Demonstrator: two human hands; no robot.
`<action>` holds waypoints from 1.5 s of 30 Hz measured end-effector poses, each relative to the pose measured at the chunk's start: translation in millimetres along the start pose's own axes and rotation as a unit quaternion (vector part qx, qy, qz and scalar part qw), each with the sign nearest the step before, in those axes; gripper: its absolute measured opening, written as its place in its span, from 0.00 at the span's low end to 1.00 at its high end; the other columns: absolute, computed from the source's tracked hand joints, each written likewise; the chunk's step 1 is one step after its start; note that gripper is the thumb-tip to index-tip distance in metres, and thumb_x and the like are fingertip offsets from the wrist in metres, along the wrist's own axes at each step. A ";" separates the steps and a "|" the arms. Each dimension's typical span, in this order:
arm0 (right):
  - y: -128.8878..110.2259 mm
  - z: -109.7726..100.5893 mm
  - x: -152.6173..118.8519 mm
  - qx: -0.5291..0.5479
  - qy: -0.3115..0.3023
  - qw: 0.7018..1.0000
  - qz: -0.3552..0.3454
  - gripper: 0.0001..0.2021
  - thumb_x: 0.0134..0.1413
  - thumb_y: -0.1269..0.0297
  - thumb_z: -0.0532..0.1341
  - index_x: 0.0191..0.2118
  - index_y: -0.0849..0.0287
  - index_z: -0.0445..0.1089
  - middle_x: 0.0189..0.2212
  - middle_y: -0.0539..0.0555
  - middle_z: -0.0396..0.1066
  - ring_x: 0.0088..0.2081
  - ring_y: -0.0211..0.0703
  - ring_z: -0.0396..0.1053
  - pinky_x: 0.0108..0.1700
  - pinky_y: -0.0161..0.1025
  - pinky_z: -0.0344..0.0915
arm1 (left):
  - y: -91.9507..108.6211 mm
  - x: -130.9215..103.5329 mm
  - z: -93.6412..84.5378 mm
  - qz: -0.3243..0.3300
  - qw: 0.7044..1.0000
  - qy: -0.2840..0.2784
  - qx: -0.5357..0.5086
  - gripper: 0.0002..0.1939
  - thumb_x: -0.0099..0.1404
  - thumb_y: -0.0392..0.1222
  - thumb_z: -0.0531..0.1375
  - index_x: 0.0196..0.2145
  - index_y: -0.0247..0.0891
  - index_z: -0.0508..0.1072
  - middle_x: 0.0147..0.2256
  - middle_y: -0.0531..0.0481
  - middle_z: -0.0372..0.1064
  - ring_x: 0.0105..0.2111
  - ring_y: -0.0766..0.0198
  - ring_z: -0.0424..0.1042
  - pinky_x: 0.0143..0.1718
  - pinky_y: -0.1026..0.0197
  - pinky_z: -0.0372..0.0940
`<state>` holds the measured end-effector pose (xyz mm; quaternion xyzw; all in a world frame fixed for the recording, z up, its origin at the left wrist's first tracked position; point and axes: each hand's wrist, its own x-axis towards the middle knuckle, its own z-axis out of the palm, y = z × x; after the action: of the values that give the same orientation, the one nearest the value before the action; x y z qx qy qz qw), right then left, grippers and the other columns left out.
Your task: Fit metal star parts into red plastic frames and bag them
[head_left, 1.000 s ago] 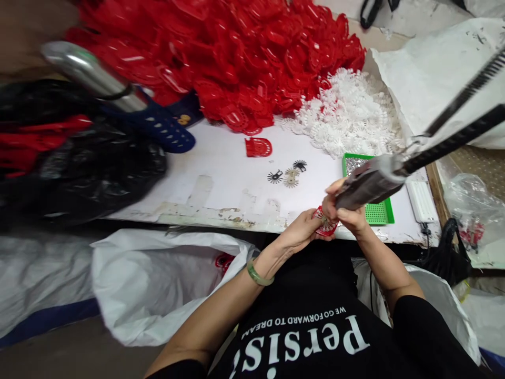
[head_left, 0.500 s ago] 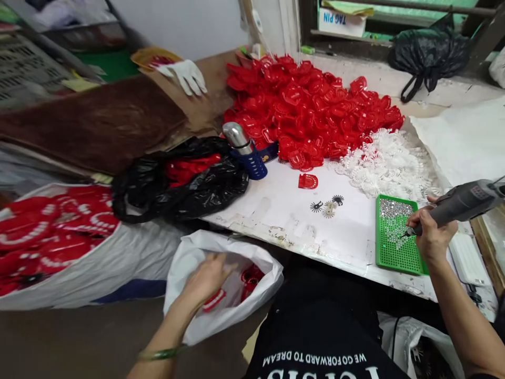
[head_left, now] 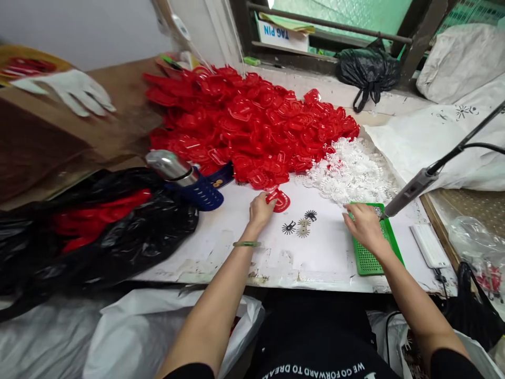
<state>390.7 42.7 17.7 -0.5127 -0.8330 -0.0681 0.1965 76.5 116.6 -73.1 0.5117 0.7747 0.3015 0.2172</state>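
Observation:
My left hand (head_left: 261,210) pinches the edge of a red plastic piece (head_left: 281,201) with a curved outline, on the white tabletop in front of the red heap. My right hand (head_left: 366,223) reaches over the green tray (head_left: 370,263), fingers apart and pointing at the pile of white toothed plastic pieces (head_left: 351,171). Just behind that hand, a grey electric screwdriver (head_left: 410,192) slants from its cord, its tip hidden. Two black spiky pieces (head_left: 289,227) and a beige one (head_left: 303,227) lie between my hands. Small metal parts in the tray are mostly covered by my right hand.
A large heap of red plastic pieces (head_left: 252,121) fills the back. At left are a steel flask (head_left: 169,166) in a blue holder and a black bag (head_left: 158,231) with red pieces. A white sack (head_left: 130,326) sits below the table edge; a white device (head_left: 430,246) lies at right.
My left hand has moved from the white sack up to the table and taken hold of the red piece. My right hand has let go of the screwdriver and shifted left. The view has swung right.

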 end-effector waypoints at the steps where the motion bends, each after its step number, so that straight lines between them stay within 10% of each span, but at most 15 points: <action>1: 2.8 10.7 18.8 -0.042 -0.074 0.995 0.047 0.14 0.62 0.63 0.54 0.52 0.59 0.67 0.43 0.62 0.72 0.46 0.53 0.67 0.47 0.48 0.58 | -2.5 -4.6 -3.3 -0.004 0.999 0.020 -0.035 0.20 0.62 0.42 0.58 0.51 0.34 0.69 0.43 0.38 0.73 0.44 0.52 0.72 0.46 0.55 0.64; 4: 12.6 41.1 68.4 -0.081 -0.164 0.975 0.123 0.15 0.59 0.65 0.58 0.49 0.67 0.69 0.45 0.69 0.72 0.48 0.56 0.65 0.49 0.49 0.55 | -9.5 -24.9 -17.2 -0.064 0.953 0.089 -0.281 0.22 0.58 0.36 0.58 0.51 0.34 0.66 0.39 0.45 0.72 0.36 0.61 0.72 0.40 0.60 0.67; 7: 19.7 53.2 92.8 -0.065 -0.174 0.975 0.120 0.12 0.58 0.66 0.59 0.44 0.67 0.72 0.43 0.68 0.73 0.47 0.54 0.65 0.50 0.47 0.54 | -18.5 -53.0 -31.7 -0.126 0.829 0.074 -0.540 0.16 0.51 0.32 0.60 0.40 0.34 0.69 0.32 0.50 0.70 0.31 0.66 0.71 0.36 0.62 0.68; 11: 22.0 42.2 88.8 0.023 -0.154 0.980 0.120 0.15 0.63 0.59 0.54 0.49 0.62 0.70 0.43 0.61 0.74 0.44 0.46 0.68 0.45 0.41 0.59 | -26.6 -94.1 -40.8 -0.194 0.752 0.033 -0.629 0.11 0.46 0.30 0.62 0.30 0.35 0.67 0.29 0.52 0.71 0.29 0.66 0.72 0.33 0.61 0.70; 16: 4.5 34.0 41.2 0.264 -0.271 0.925 0.039 0.09 0.53 0.65 0.64 0.41 0.60 0.74 0.38 0.55 0.75 0.38 0.41 0.70 0.41 0.37 0.63 | -14.3 -129.5 -33.9 -0.222 0.723 -0.030 -0.654 0.14 0.49 0.31 0.63 0.34 0.38 0.65 0.32 0.50 0.74 0.32 0.58 0.76 0.35 0.51 0.73; 23: -17.1 39.3 -4.7 0.138 -0.289 0.947 -0.010 0.17 0.60 0.58 0.60 0.50 0.62 0.68 0.45 0.61 0.73 0.48 0.51 0.67 0.51 0.45 0.60 | 12.7 -145.6 -25.5 -0.259 0.649 -0.195 -0.688 0.14 0.65 0.45 0.56 0.44 0.34 0.71 0.42 0.41 0.76 0.40 0.51 0.77 0.38 0.48 0.73; 30: -29.3 46.2 -1.1 0.211 -0.213 0.950 0.088 0.07 0.60 0.62 0.59 0.36 0.59 0.72 0.40 0.57 0.71 0.45 0.47 0.65 0.49 0.44 0.60 | 26.2 -151.4 -22.9 -0.245 0.645 -0.216 -0.690 0.21 0.72 0.49 0.47 0.48 0.31 0.71 0.42 0.38 0.76 0.39 0.52 0.78 0.33 0.56 0.72; 33: -45.2 28.8 10.0 0.318 -0.152 0.936 0.021 0.08 0.60 0.60 0.60 0.34 0.56 0.72 0.43 0.55 0.70 0.49 0.46 0.64 0.54 0.47 0.60 | 32.8 -153.2 -21.0 -0.241 0.642 -0.224 -0.693 0.23 0.73 0.50 0.45 0.47 0.30 0.71 0.41 0.38 0.76 0.36 0.55 0.77 0.32 0.57 0.72; 37: -75.0 11.9 25.8 0.279 -0.204 0.933 -0.098 0.09 0.59 0.60 0.61 0.32 0.58 0.75 0.50 0.57 0.67 0.55 0.52 0.58 0.58 0.53 0.57 | 43.3 -156.8 -19.0 -0.229 0.630 -0.229 -0.706 0.26 0.75 0.50 0.40 0.46 0.30 0.71 0.40 0.40 0.75 0.35 0.59 0.76 0.37 0.55 0.72; 45: -80.0 20.9 33.6 0.224 -0.260 0.935 -0.091 0.10 0.58 0.61 0.62 0.31 0.60 0.76 0.51 0.58 0.66 0.55 0.56 0.56 0.55 0.56 0.58 | 48.8 -159.6 -18.5 -0.198 0.606 -0.265 -0.723 0.29 0.74 0.55 0.40 0.46 0.30 0.70 0.39 0.39 0.75 0.35 0.60 0.75 0.40 0.53 0.72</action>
<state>301.6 39.9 19.0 -0.3772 -0.8918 0.2381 0.0757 157.9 -21.0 -21.5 0.0798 0.2951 0.5649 0.7665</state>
